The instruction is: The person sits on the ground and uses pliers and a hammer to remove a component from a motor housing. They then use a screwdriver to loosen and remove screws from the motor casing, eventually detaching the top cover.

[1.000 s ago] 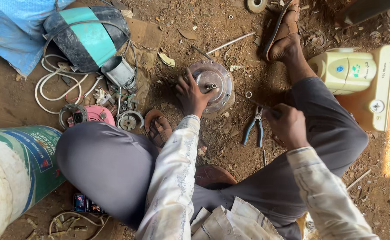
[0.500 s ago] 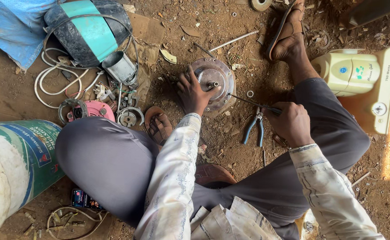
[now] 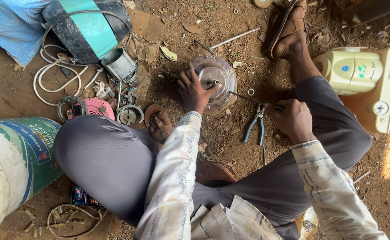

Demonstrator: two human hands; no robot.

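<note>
Left hands: the left hand [image 3: 194,91] lies spread, fingers splayed, on the round metal motor housing [image 3: 215,80], pressing on its side at about 8 o'clock of the disc; it grips nothing, only bears down.
Right hands: the right hand [image 3: 292,118] is curled tight about the handle of a thin screwdriver [image 3: 248,98], whose shaft runs toward 10 o'clock and ends at the housing's edge.
Motor housing: it sits on the dirt floor [image 3: 230,146] just above frame centre, flat side up, with a short shaft stub [image 3: 213,82] standing at its middle.
Tip contact: whether the screwdriver tip touches the housing or stops just short is hard to tell, as the view is dim there.
Pliers: blue-handled pliers [image 3: 255,126] lie on the floor just beside the right hand, at its 9 o'clock.
Legs: the person sits with one bent knee [image 3: 101,155] at 8 o'clock of the frame and a sandalled foot [image 3: 290,33] at 1 o'clock.
Left clutter: a pink round part [image 3: 93,109], white cable loops [image 3: 57,80] and a small grey metal cylinder [image 3: 120,66] lie at 10 o'clock of the housing, well apart from it.
Bucket: a green and white drum [image 3: 13,169] fills the frame edge at 8 o'clock.
Appliance: a cream-coloured appliance [image 3: 359,75] rests at 3 o'clock, near the right knee.
</note>
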